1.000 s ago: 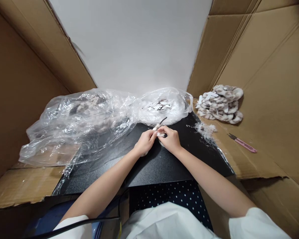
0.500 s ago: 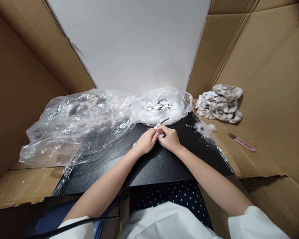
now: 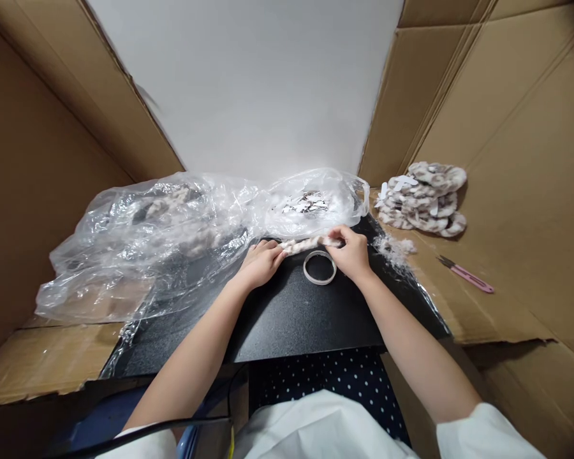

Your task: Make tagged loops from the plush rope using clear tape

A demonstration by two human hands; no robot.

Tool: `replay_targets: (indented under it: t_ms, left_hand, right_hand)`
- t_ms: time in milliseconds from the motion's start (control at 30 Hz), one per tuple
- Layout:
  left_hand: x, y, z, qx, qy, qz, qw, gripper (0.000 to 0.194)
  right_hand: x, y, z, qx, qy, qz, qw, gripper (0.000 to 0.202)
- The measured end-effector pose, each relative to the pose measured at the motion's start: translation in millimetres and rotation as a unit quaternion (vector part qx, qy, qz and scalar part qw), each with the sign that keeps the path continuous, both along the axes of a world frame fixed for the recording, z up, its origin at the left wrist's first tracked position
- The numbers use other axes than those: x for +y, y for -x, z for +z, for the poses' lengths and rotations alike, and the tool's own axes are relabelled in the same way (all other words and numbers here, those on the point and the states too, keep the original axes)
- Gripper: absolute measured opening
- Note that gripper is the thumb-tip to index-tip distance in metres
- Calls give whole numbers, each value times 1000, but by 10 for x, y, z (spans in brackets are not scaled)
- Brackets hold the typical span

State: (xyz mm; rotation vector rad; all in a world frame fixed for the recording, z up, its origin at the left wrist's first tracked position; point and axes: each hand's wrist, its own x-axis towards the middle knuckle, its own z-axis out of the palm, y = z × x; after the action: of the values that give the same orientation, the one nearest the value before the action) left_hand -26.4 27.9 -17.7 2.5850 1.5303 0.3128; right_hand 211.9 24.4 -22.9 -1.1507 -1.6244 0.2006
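Fluffy strip [image 3: 306, 245], mottled white and brown, is stretching between the two hands over the black table [image 3: 291, 325], near its far edge. Left hand [image 3: 262, 261] is holding the strip's 9 o'clock end, fingers clamped on it. Right hand [image 3: 353, 254] is pinching the 3 o'clock end, thumb and fingers closed on it.

Clock centred on the strip, 12 pointing away from the wearer. Pale ring [image 3: 307, 270] is lying flat on the table at 5 o'clock, near the right hand. Small clear bag [image 3: 347, 213] is sitting close by at 12, white and dark bits showing inside. Large clear bag [image 3: 100, 268] is spreading from 9 to 10, fluffy material showing through the plastic. Loose fluff [image 3: 396, 248] is lying at 3. Fluffy loops [image 3: 425, 204] are piling up between 2 and 3 on cardboard [image 3: 478, 312], white tags showing. Pink-handled snips [image 3: 469, 277] are resting on the cardboard between 3 and 4, blades pointing toward 10.
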Motion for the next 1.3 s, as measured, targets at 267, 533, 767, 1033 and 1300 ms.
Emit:
replay_targets:
  t_ms: [267, 533, 767, 1033, 1300]
  left_hand:
    - [-64, -34, -9, -20, -57, -17, 998, 34]
    - [-205, -360, -14, -199, -51, -97, 974, 37]
    - [-161, -379, -118, -237, 17, -46, 970, 29]
    - [-176, -376, -123, -235, 6, -11, 972, 26]
    - [-179, -402, -140, -242, 12, -13, 970, 27]
  right_hand:
    - [56, -149, 54, 120, 34, -6, 992, 19]
    - [-51, 167, -38, 151, 146, 200, 957, 24]
    - [-52, 129, -23, 108, 159, 213, 958, 26]
    - [-14, 138, -75, 108, 177, 204, 957, 20]
    - [3, 192, -163, 121, 165, 199, 958, 14]
